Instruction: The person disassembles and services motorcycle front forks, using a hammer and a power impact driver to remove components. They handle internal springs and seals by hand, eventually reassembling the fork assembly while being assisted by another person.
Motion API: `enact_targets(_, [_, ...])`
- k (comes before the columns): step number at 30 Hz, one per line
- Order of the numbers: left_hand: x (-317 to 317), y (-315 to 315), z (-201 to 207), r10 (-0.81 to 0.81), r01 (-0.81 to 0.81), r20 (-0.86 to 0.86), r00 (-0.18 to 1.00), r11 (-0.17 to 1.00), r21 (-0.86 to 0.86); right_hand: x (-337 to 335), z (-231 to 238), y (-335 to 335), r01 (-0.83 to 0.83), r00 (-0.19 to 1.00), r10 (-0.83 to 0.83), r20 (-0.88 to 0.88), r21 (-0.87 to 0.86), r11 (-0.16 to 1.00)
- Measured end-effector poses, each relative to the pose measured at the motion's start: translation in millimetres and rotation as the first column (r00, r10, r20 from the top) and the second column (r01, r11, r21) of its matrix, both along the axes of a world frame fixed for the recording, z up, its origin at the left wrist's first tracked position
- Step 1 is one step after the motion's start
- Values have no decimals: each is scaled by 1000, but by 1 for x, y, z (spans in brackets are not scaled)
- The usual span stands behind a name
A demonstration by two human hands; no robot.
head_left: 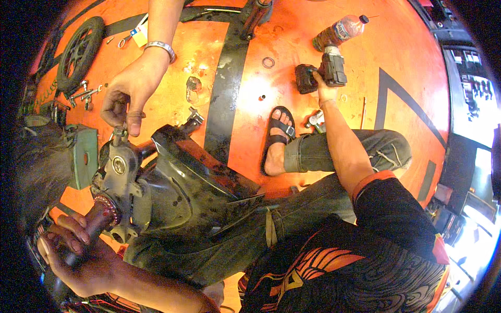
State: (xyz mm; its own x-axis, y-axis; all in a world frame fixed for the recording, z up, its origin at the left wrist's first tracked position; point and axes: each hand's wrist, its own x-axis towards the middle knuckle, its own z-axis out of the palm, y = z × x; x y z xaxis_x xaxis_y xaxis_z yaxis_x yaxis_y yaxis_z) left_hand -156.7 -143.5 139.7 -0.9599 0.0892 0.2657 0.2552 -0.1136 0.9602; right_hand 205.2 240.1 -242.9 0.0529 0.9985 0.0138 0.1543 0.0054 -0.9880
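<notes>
My left hand (70, 250) is closed around a dark metal tube (98, 219) at the lower left. A ring of small bearing balls (108, 206) circles that tube where it meets a dirty grey metal casting (119, 167) of a vehicle frame. My right hand (326, 91) grips a black cordless drill (334, 69) out over the floor. The drill's light nose is close to a water bottle (342, 32). From the top, another person's hand (128, 94) with a bracelet reaches to the casting's upper end, fingertips by a small clamp there.
Beside the casting is a dark plastic body panel (193, 172). A black spoked wheel (81, 55) and loose metal parts (83, 96) lie at the upper left. On the orange floor are a ring (268, 62) and a small socket-like piece (262, 97). My sandalled foot (279, 138) stands near the middle.
</notes>
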Motion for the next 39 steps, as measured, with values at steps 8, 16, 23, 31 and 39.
enact_targets(8, [-14,-16,-7,-350,351,-35,936,936,20,0,7,-8,44,993,-46,109,21,999])
enact_targets(16, [-12,-4,-4,-321,321,-22,947,947,21,40,-35,23,133,985,-132,113,-2,991])
enact_targets(23, [-21,-11,-1,-400,400,13,917,917,6,45,-15,11,71,977,-12,212,-273,959])
enact_targets(31, [3,18,-1,-82,81,-29,996,996,-48,33,1,-5,-38,983,81,164,-249,968])
enact_targets(39, [-21,-16,-7,-402,402,1,915,914,48,37,-52,7,328,805,-235,545,-80,941])
